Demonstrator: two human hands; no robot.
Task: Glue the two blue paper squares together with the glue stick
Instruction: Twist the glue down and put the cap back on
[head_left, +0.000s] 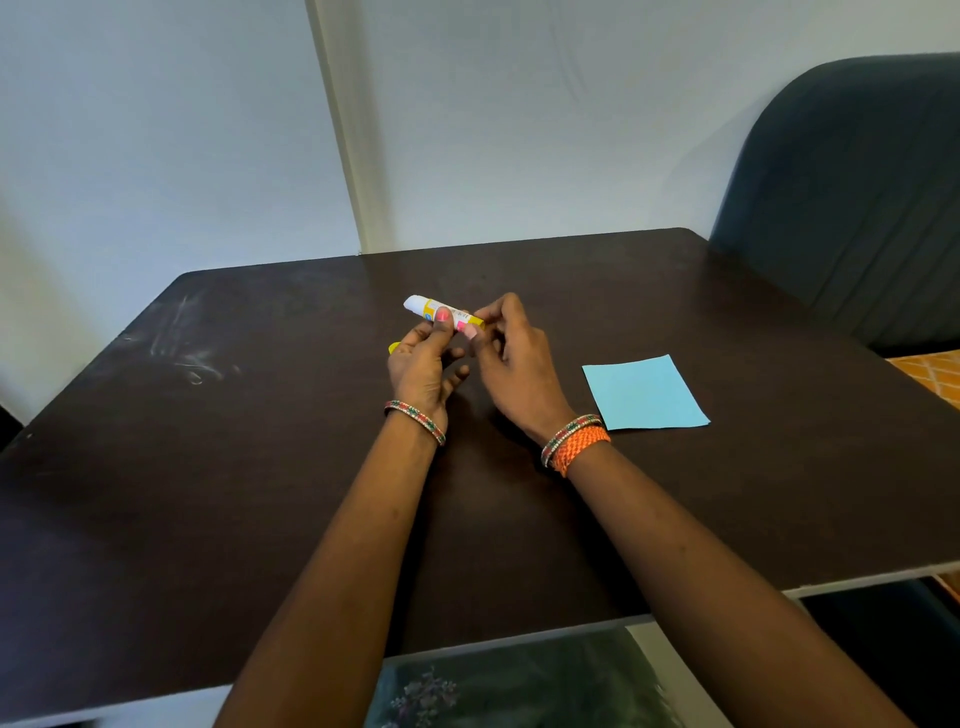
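On the dark brown wooden table (260, 467), the left hand (423, 371) and the right hand (514, 371) both pinch the uncapped yellow-and-white glue stick (441, 312) above the tabletop, while the light blue paper square (644, 392) lies flat just right of them, before a dark blue padded chair (852, 208).

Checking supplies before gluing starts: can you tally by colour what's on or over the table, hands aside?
Blue: 1, the paper lying flat; a second square under it cannot be told.
Yellow and white: 1, the glue stick, held by the left hand and right hand.
Yellow: 1, a small piece behind the left hand.
Total: 3
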